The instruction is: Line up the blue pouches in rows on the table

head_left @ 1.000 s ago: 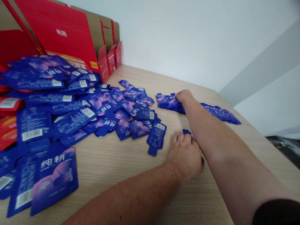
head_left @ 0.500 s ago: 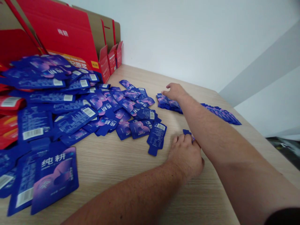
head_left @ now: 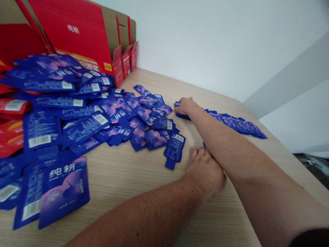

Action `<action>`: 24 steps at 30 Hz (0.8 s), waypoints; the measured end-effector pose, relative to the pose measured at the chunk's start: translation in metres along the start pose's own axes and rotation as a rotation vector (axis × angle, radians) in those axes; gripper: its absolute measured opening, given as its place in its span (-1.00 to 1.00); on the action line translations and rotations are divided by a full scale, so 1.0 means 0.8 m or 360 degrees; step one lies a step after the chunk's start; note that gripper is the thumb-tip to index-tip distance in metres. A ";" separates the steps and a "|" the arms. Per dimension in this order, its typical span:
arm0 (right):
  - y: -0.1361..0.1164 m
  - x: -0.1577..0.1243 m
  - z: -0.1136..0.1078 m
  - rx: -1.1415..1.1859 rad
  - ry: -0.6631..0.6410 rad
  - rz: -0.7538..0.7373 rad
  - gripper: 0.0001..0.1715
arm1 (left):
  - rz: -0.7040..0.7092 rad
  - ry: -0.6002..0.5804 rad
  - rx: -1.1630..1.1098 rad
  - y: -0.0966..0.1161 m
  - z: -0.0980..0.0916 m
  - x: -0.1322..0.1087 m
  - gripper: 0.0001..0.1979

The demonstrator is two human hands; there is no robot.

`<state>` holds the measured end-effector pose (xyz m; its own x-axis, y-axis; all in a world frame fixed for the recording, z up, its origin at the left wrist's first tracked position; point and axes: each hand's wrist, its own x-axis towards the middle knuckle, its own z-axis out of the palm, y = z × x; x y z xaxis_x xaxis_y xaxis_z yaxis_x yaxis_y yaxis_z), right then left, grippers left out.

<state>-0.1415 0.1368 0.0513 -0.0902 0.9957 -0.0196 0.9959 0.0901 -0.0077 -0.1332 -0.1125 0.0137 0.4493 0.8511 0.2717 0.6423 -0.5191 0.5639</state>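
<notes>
My left hand (head_left: 206, 170) rests low over the table with its fingers curled round a blue pouch, of which only a sliver (head_left: 204, 144) shows past the fingertips. Beyond it, my right hand (head_left: 187, 105) is closed on a small stack of blue pouches (head_left: 183, 116) lying on the table. Its palm and wrist cover much of that stack. Behind my right forearm runs a row of overlapping blue pouches (head_left: 238, 124). A single blue pouch (head_left: 175, 148), barcode side up, lies to the left of my left hand.
A large heap of blue pouches (head_left: 84, 128) covers the left of the table (head_left: 133, 206), with some red pouches (head_left: 11, 133) at its edge. Open red cartons (head_left: 77, 37) stand behind the heap. A white wall (head_left: 195, 44) borders the table's far side.
My right hand has moved slightly left and down, its fingers closing on the small stack. More of the row shows behind the forearm. My left hand has barely moved; the view has shifted slightly.
</notes>
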 end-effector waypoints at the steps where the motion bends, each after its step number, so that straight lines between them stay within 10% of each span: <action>1: 0.001 -0.001 0.000 0.0005 0.0017 0.0008 -0.20 | 0.0000 0.0013 -0.0007 0.000 0.001 0.000 -0.69; 24: 0.012 -0.024 -0.001 -0.0081 0.0013 -0.0029 -0.07 | 0.0000 -0.0033 0.0017 0.002 -0.003 0.001 -0.70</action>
<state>-0.1306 0.1187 0.0525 -0.1084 0.9940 -0.0115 0.9931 0.1088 0.0427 -0.1331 -0.1122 0.0169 0.4617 0.8494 0.2556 0.6489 -0.5199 0.5555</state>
